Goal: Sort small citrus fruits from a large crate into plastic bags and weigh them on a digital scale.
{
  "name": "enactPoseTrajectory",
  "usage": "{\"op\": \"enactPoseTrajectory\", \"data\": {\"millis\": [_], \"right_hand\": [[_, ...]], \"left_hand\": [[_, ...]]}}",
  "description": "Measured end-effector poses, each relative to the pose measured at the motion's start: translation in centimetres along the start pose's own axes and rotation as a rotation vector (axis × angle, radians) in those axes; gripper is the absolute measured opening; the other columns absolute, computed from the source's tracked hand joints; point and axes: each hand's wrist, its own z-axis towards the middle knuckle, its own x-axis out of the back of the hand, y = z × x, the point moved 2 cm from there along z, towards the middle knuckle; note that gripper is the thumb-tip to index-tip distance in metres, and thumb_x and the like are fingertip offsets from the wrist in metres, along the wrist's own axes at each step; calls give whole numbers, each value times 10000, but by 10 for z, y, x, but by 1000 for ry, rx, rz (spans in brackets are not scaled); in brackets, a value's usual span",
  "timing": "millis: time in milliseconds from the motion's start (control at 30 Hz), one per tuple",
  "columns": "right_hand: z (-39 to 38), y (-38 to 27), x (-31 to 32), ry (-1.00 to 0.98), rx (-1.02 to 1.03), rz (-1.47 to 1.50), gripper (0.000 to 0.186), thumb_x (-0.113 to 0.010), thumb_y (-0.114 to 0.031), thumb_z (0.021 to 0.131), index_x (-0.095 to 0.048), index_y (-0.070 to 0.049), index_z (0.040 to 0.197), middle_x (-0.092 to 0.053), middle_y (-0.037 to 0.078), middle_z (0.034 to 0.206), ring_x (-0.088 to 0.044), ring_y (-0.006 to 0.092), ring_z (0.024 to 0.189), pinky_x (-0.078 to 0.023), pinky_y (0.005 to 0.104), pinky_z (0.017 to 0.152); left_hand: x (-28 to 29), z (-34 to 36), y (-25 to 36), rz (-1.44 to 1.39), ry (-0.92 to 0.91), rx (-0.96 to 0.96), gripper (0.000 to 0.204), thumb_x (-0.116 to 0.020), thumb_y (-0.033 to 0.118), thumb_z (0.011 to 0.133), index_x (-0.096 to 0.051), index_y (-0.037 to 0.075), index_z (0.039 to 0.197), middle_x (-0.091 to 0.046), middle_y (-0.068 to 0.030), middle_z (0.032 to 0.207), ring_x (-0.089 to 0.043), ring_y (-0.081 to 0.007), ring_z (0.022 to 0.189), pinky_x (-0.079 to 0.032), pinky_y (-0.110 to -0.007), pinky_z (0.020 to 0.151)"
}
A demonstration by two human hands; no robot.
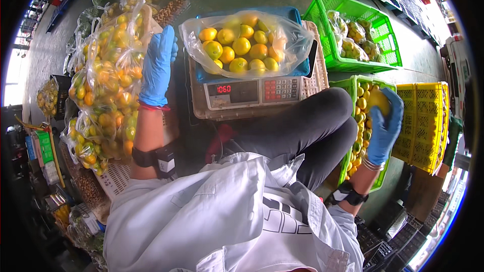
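Note:
Over the green crate (pixel 348 168) of yellow and green citrus fruit at the right, my right hand (pixel 385 128), in a blue glove, has its fingers curled round a yellow citrus fruit (pixel 378 102), slightly blurred. My left hand (pixel 158 68), also gloved in blue, is raised between the scale and the bagged fruit; its fingers are stretched out, with no object seen in it. Ahead of me a clear plastic bag (pixel 295 45) of yellow-orange citrus (pixel 242 46) lies open on the blue tray (pixel 201 74) of a digital scale (pixel 234 93) with a lit red display.
Knotted clear bags of citrus (pixel 108 90) are heaped at the left. Another green crate (pixel 360 63) with several filled bags stands at the far right. Beside my right hand are stacked yellow crates (pixel 421 126). My bent legs (pixel 297 126) lie between scale and fruit crate.

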Motion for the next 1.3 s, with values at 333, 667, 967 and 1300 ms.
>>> {"op": "enactPoseTrajectory", "data": {"millis": [333,667,967,1300], "right_hand": [[-57,78,51,-48,-242,-563,314,-630,-8,769,-567,-43,1075,-560,101,1041,-554,222,959,-448,305,840],[25,-69,-214,-401,394,184,250,-658,-261,735,-609,-108,928,-580,104,819,-587,285,753,-473,379,669],[-77,-65,-329,-540,392,391,376,-635,-204,712,-574,-30,1040,-607,213,884,-588,364,807,-480,391,708],[46,-55,-180,-317,-434,1656,59,-464,-35,845,-513,-49,874,-569,55,857,-551,143,782,-438,268,790]], "left_hand": [[0,3,0,271,-128,-247,359,-423,181,946,-435,50,1279,-529,-53,918,-526,-169,843,-453,-314,788],[-18,-16,48,163,106,-195,259,-598,266,864,-484,46,789,-469,-14,692,-432,-80,648,-401,-252,646],[-185,8,36,503,-988,-165,258,-604,269,850,-608,32,954,-606,-54,841,-570,-125,812,-457,-288,734],[-142,49,109,532,-1242,-518,550,-647,171,745,-444,99,1251,-514,-83,1121,-536,-181,979,-452,-291,829]]}}
